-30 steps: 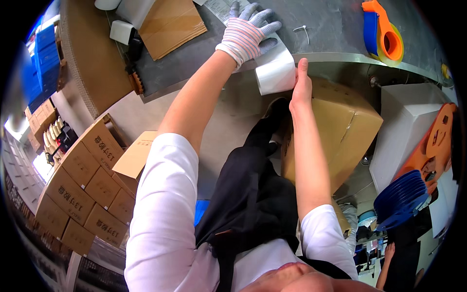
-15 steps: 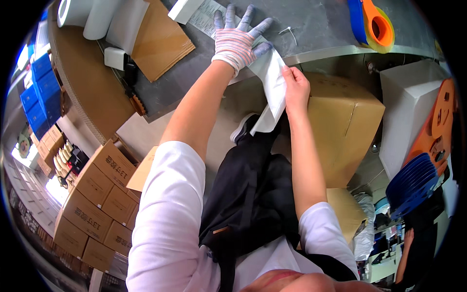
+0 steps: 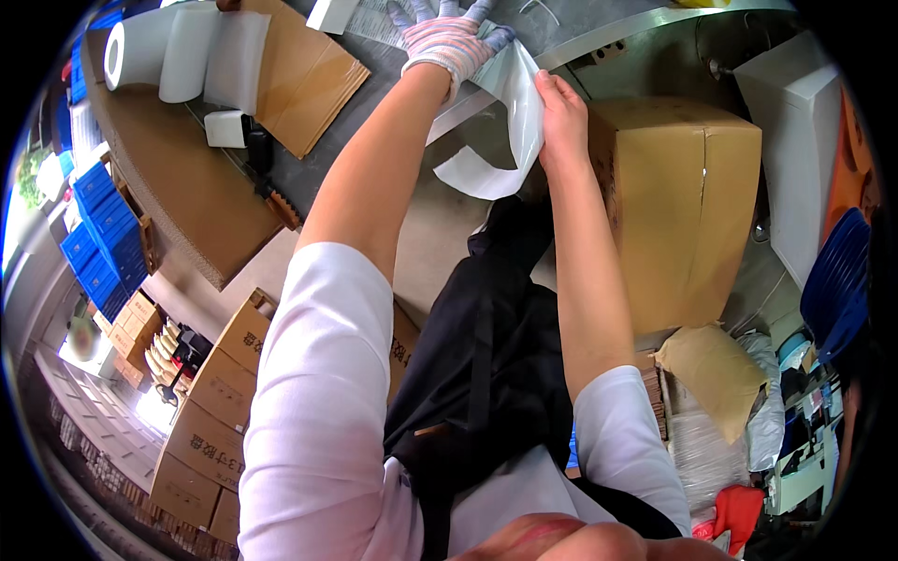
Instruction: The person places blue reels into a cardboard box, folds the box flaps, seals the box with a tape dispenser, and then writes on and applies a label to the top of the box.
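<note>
My left hand (image 3: 445,45), in a striped knit glove, lies with fingers spread on a printed white sheet (image 3: 376,22) on the grey table (image 3: 351,93). A glossy white paper strip (image 3: 526,117) runs from beside that hand over the table's metal edge. My bare right hand (image 3: 565,122) is closed on the strip's right side, fingers pinched against the thumb. The strip's loose lower end curls to the left in the air. Whether sheet and strip are one piece is hidden under the glove. A small white box (image 3: 330,14) touches the sheet's far left end.
Flat cardboard (image 3: 309,79) and white rolls (image 3: 140,51) lie at the table's left. A large carton (image 3: 687,206) stands below the table's right side, next to a white box-like block (image 3: 795,140). Stacked cartons (image 3: 201,444) stand at left, blue crates (image 3: 103,248) beyond.
The strip's loose end has swung from hanging down to curling leftward. My view has shifted, so the hands sit higher and the orange-and-blue tape dispenser has nearly left the picture.
</note>
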`<state>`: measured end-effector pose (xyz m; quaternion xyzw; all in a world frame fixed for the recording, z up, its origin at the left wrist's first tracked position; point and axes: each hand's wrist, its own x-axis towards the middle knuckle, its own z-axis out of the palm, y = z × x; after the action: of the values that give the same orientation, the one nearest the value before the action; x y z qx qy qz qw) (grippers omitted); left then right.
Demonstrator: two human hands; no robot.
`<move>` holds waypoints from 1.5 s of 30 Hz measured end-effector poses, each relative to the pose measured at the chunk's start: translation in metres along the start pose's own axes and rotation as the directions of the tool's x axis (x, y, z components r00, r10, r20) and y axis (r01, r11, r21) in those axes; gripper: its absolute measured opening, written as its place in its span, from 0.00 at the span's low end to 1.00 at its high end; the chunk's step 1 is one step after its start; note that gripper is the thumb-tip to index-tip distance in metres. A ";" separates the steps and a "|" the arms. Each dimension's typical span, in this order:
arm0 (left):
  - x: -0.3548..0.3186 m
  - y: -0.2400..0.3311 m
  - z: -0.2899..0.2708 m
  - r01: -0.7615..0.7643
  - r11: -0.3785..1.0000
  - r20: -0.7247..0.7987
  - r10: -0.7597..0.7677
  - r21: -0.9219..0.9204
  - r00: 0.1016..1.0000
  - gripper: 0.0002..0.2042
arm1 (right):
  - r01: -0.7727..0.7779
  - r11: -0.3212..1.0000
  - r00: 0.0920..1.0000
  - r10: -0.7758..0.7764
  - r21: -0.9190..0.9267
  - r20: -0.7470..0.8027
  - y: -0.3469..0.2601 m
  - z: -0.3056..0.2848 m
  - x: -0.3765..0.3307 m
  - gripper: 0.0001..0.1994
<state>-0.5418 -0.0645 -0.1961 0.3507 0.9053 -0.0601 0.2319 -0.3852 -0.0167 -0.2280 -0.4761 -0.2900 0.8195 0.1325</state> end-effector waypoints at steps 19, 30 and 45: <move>-0.001 -0.001 -0.008 -0.011 1.000 0.040 0.011 -0.005 0.999 0.33 | 0.149 0.926 0.975 -0.079 0.347 -0.208 0.053 0.024 -0.033 0.12; -0.010 -0.001 0.031 -0.130 0.991 -0.345 0.135 0.037 0.929 0.32 | 0.142 0.967 0.984 -0.161 -0.212 -0.073 0.042 -0.030 -0.036 0.10; -0.108 -0.011 -0.003 -0.583 0.641 -0.231 0.550 -0.500 0.803 0.43 | 0.350 0.652 0.904 -0.048 0.672 -0.424 0.045 -0.205 -0.313 0.19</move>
<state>-0.4802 -0.1372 -0.1441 0.5361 0.7338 0.2872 0.3027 -0.0471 -0.1356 -0.1121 -0.4917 0.0429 0.7409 0.4554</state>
